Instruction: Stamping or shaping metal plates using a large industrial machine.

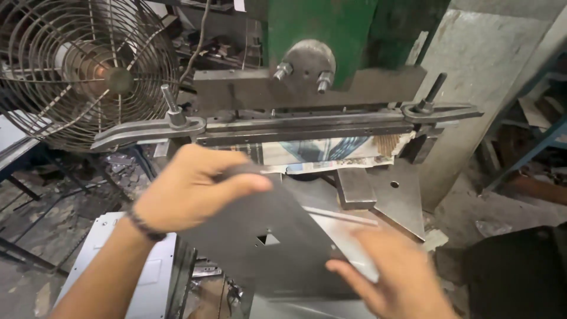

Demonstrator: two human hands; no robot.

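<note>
Both hands hold a grey sheet [277,236] in front of the press [307,112], left hand [189,189] clamped on its upper edge, right hand [393,277] at its lower corner (blurred), so feeding it under the die looks next.

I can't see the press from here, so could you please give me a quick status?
Left hand grips the metal sheet at its top edge. Right hand blurred at its lower edge, grip unclear. Small metal block on the press bed ahead.
</note>
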